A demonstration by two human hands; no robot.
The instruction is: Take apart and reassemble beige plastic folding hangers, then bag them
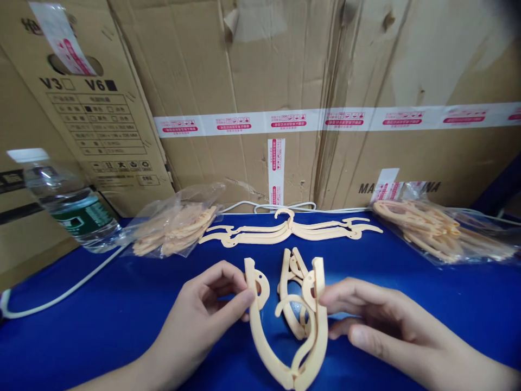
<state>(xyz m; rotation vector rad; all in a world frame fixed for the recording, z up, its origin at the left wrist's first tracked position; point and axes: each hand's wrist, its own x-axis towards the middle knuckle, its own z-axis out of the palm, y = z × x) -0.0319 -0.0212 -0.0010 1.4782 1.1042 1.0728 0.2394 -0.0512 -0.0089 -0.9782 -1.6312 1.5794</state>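
Observation:
A cream plastic folding clothes hanger stands partly folded in a V in front of me, its hook bent between the two arms. My left hand pinches the left arm of this hanger between thumb and fingers. On the other side, the fingertips of my right hand touch the hanger's right arm, with the thumb held apart and the hand loosely open. Just behind lies a second folded hanger, partly hidden by the first. Farther back an unfolded hanger lies spread out, hook toward the boxes.
A clear bag of folded hangers lies back left, another bag of hangers back right. A water bottle leans at the left near a white cable. Cardboard boxes wall off the back of the blue table.

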